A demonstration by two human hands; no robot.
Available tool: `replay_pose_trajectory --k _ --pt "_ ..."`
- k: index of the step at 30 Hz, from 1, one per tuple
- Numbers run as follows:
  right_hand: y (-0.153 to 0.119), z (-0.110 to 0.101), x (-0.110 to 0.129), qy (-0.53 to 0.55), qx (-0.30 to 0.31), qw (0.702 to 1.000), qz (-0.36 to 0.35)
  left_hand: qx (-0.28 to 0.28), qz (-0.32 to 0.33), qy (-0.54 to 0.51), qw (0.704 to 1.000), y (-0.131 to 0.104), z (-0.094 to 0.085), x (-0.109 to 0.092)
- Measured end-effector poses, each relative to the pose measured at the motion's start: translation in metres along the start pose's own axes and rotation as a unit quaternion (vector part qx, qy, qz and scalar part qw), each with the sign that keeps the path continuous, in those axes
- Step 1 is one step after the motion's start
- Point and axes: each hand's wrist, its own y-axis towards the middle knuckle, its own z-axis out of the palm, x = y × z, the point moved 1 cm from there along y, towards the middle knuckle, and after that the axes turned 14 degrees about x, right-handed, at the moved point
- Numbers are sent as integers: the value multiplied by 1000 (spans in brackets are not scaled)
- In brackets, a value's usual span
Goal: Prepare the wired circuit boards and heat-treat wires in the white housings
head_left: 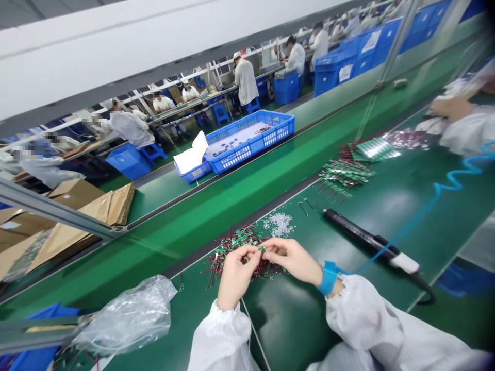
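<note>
Between the fingertips of both hands is a small green circuit board [262, 249]. My left hand [238, 270] pinches it from the left, thumb and forefinger together. From the right, my right hand [291, 258] also pinches it; a blue wrist strap [328, 278] circles that wrist. Directly behind and under the fingers lies a pile of small green boards with dark red wires [228, 250], partly hidden by my hands. Just beyond is a heap of tiny whitish parts [278, 224]. A black electric screwdriver [363, 238] rests on the green bench to the right.
Wired boards in strips [344, 172] lie at the back right, near a co-worker's hand [452, 107]. A clear plastic bag [131, 314] sits at the left. Across the green belt [240, 185] stands a blue crate [251, 149]. A coiled blue cord [436, 190] crosses the right side.
</note>
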Motion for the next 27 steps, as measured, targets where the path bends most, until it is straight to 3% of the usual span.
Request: replay_pose_trajectory --k 10,18,27 --pt "-4 -1 5 -196 -3 980 33 13 -14 115 993 -5 3 -5" --pt "-8 3 18 -268 -52 959 73 -28 5 223 974 -2 13 -10" --pt "-2 11 19 -414 -115 886 175 -76 7 220 973 12 25 0"
